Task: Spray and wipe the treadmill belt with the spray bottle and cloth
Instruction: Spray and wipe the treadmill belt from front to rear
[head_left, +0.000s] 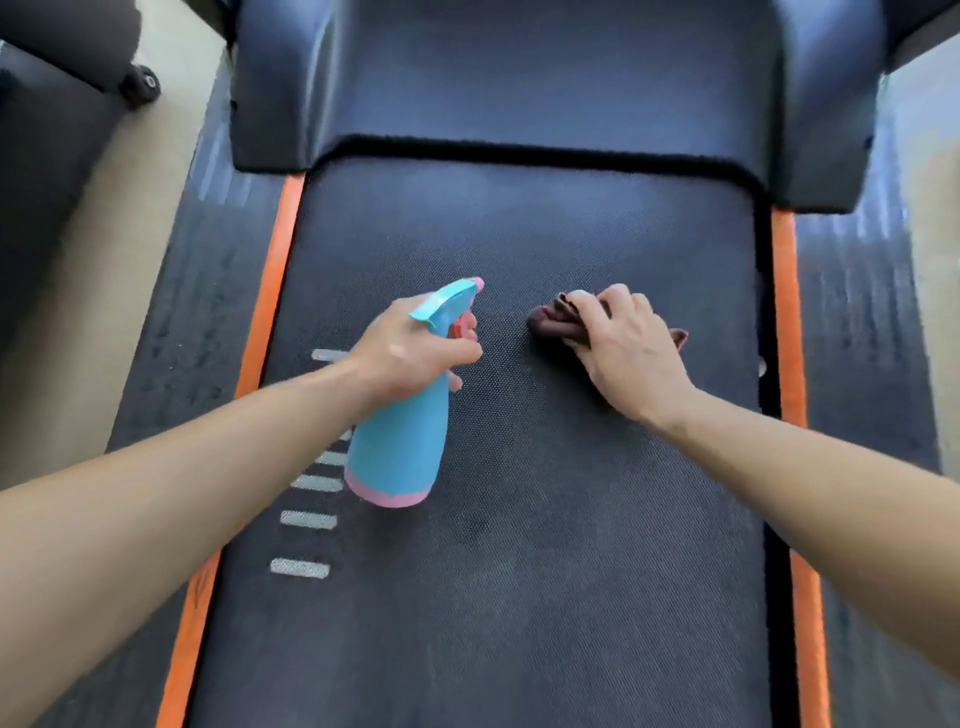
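Note:
The dark textured treadmill belt (519, 571) fills the middle of the head view. My left hand (410, 353) grips the neck of a light blue spray bottle (397, 452) with pink trim, fingers on the trigger, nozzle pointing away from me over the belt. To its right, my right hand (628, 353) holds a bunched brown cloth (550, 319) down on the belt, with most of the cloth hidden under the palm.
Orange strips (270, 291) run along both sides of the belt, with dark side rails (192, 332) outside them. The dark motor hood (545, 78) closes the far end. White dashes (306, 519) mark the belt's left part. A dark wheeled object (140, 83) stands at the far left.

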